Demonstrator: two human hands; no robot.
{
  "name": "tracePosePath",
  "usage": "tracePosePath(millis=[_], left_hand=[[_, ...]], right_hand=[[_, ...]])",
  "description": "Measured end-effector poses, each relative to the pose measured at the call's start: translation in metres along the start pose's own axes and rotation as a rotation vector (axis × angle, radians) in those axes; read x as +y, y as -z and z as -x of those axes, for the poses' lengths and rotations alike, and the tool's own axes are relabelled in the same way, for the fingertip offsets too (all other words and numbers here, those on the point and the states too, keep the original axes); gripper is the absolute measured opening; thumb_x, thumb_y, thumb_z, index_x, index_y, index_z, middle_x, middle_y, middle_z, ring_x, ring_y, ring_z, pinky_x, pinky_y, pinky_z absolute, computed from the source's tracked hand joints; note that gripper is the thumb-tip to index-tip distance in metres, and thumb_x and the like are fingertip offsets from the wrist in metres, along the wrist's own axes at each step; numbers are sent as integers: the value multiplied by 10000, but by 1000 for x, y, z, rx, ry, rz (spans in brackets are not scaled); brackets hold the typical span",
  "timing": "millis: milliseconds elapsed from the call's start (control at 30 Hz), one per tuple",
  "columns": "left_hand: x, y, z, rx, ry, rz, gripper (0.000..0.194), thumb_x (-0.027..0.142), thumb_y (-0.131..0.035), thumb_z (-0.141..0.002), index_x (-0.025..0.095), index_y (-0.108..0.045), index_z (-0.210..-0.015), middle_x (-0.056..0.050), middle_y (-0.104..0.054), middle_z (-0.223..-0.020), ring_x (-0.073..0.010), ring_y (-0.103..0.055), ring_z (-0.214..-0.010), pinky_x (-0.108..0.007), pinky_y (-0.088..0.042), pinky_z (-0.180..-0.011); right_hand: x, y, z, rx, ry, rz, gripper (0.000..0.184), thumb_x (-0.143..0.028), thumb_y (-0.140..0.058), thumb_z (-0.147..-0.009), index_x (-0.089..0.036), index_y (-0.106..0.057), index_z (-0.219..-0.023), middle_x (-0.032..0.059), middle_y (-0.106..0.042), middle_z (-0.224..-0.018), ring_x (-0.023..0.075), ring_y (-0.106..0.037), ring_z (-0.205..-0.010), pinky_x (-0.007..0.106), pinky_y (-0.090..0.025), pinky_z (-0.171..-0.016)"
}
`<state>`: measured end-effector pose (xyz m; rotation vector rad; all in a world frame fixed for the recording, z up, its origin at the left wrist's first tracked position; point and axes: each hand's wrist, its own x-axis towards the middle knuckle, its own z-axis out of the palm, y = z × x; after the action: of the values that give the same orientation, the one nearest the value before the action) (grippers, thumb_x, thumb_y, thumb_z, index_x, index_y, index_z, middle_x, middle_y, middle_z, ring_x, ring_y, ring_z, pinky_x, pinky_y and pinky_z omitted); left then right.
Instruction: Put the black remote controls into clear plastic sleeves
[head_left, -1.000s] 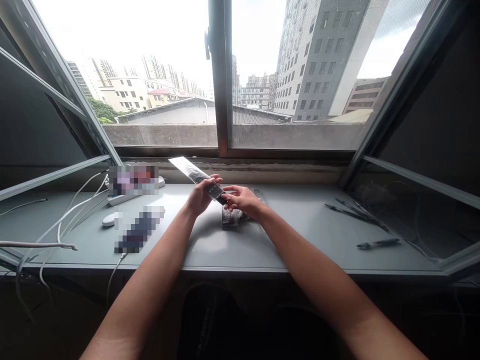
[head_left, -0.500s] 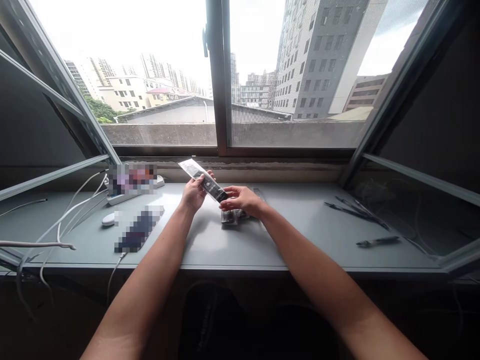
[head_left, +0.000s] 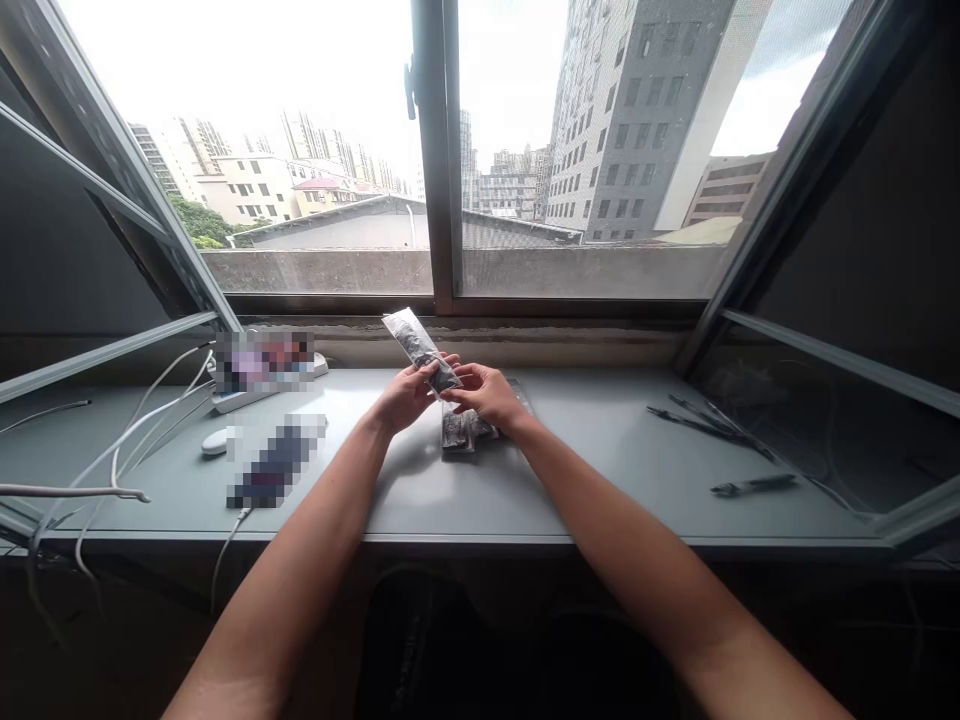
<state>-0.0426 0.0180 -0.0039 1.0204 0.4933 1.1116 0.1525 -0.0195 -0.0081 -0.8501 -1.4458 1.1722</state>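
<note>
Both my hands meet over the middle of a grey sill. My left hand (head_left: 405, 396) is closed around the lower end of a long clear plastic packet (head_left: 417, 345) with dark contents, which sticks up and to the left. My right hand (head_left: 486, 396) pinches the same packet at its near end, fingers pressed together. Under my right hand lies a small pile of similar dark packets (head_left: 461, 432) on the sill.
The grey sill (head_left: 600, 460) runs below a large window. At left sit a white power strip (head_left: 259, 385), white cables (head_left: 135, 435), a white mouse-like object (head_left: 215, 441) and a blurred dark device (head_left: 277, 462). Dark pens or tools (head_left: 750, 486) lie at right.
The packet has swung from lying flat and pointing left to standing steeper and closer to the middle. My hands have drawn together on its lower end.
</note>
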Motion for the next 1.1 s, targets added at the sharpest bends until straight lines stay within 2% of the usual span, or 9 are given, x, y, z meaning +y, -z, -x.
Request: tracePosePath(millis=[100,267,367,500,667,867,967,1033,1100], left_hand=[[4,-1,0,24,-41,55,367,101,-736,-973,105,-735,-1340,-209,-717,-1432,-298,-740,-1238,-392,-631,-1010],[13,0,-4,271,-84,321,402,108,-566,-1064,98,-666,-1454,-148,-799,-1152,-213,-784,-1060,-354,-606,-1056],[14,1,-6,347,-68,371,382,101,-509,-1088,107,-669,-1434,-95,-790,-981,-172,-781,-907,-316,-622,-987],[7,-4,-5,302,-58,300,272,120,-535,-1088,100,-713,-1293,-101,-780,-974,-175,-776,-888,-318,-634,-943],[0,-12,-2,148,-32,170,195,101,-622,-1044,105,-742,-1198,-142,-791,-1086,-210,-786,-956,-337,-645,-933],[7,-9,-5,277,-25,253,285,79,-540,-1058,65,-728,-1272,-155,-798,-1031,-214,-796,-956,-328,-642,-946],[13,-4,-7,357,-41,354,345,120,-482,-1092,93,-705,-1353,-139,-799,-1032,-203,-798,-952,-331,-635,-971],[15,-1,-6,394,-66,387,357,128,-473,-1098,106,-698,-1375,-122,-796,-998,-195,-796,-925,-327,-633,-967],[17,-1,-5,399,-85,386,360,125,-474,-1100,109,-696,-1383,-111,-793,-970,-188,-793,-905,-323,-633,-961]], right_hand=[[-2,-1,2,-27,-43,-34,530,-368,-1049,-655,-165,-741,-1035,46,-803,-844,192,-779,-728,292,-678,-641],[-3,-8,5,-18,-92,62,402,-314,-1023,-685,-167,-707,-884,23,-755,-765,170,-743,-625,261,-624,-551],[-2,-14,7,-29,-48,185,360,-238,-933,-766,-175,-729,-1055,19,-761,-815,171,-727,-681,239,-584,-519],[1,-19,7,86,46,326,485,-266,-881,-814,-199,-722,-1266,39,-776,-983,167,-708,-762,227,-557,-541],[7,-17,7,140,62,261,520,-370,-903,-817,-182,-690,-1252,21,-770,-876,184,-719,-711,278,-572,-621],[1,-15,7,102,69,326,429,-334,-826,-871,-172,-719,-1253,6,-743,-834,187,-708,-730,302,-550,-703],[-10,-13,10,-49,12,304,745,-366,-911,-786,-144,-652,-1449,58,-771,-997,213,-712,-842,320,-565,-766],[-19,-11,13,-144,-54,223,1079,-429,-970,-730,-172,-471,-1651,133,-734,-1320,250,-720,-1044,335,-577,-860],[-27,-9,17,-164,-104,180,1041,-599,-864,-844,-219,-413,-1703,149,-644,-1516,270,-690,-1173,346,-565,-912]])
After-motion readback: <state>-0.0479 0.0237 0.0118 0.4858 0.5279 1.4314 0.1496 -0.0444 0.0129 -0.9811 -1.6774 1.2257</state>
